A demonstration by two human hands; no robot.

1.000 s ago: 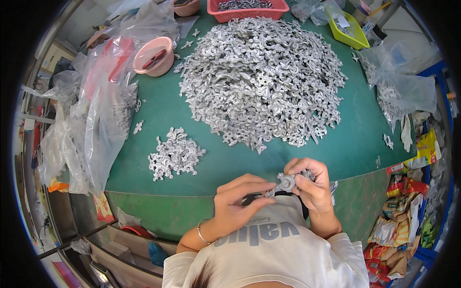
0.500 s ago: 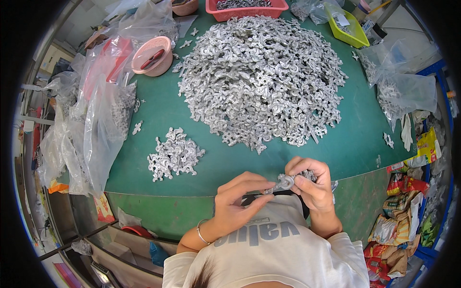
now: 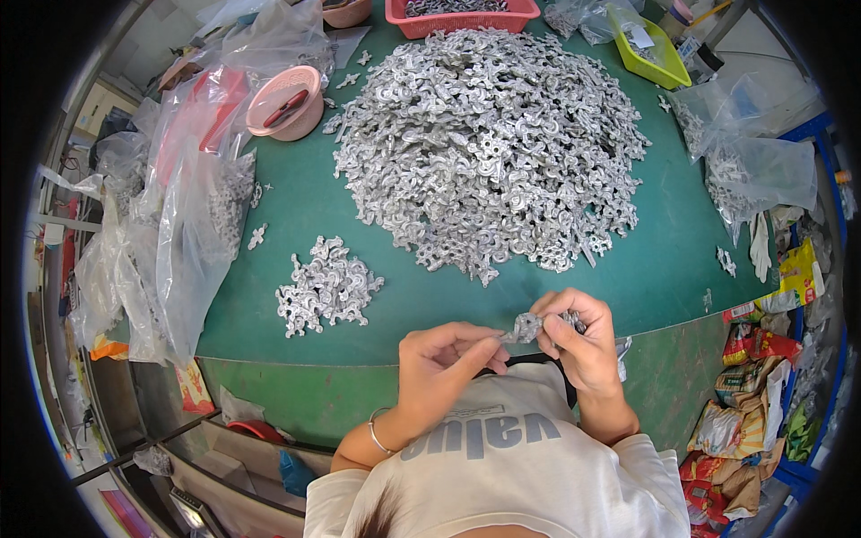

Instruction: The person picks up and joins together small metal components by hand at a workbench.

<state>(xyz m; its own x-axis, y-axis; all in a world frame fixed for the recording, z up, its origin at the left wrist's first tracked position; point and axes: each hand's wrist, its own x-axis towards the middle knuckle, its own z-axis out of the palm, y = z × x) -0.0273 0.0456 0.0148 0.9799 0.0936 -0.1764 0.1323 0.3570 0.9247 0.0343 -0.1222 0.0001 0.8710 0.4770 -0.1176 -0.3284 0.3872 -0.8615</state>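
Observation:
A small silver metal casting [image 3: 526, 326] spans the gap between my two hands, just above the table's near edge. The fingertips of my left hand [image 3: 448, 363] pinch its left end. My right hand [image 3: 581, 345] grips its right end with thumb and forefinger, while more castings [image 3: 571, 320] are bunched in the curled fingers. Beyond my hands rises a large heap of silver castings [image 3: 493, 152] of the same look. A smaller pile of castings [image 3: 327, 287] lies on the table to the left.
On the green table [image 3: 404, 314] stand a pink basket [image 3: 309, 119] holding a red-handled tool, a red basket [image 3: 399, 22] and a yellow-green basket [image 3: 668, 72]. Clear plastic bags [image 3: 193, 260] crowd the left side; bagged castings [image 3: 726, 184] lie on the right, near a white glove [image 3: 760, 247].
The casting between my hands has turned and shifted slightly up. My left fingers have drawn closer together around its end. Both piles look the same.

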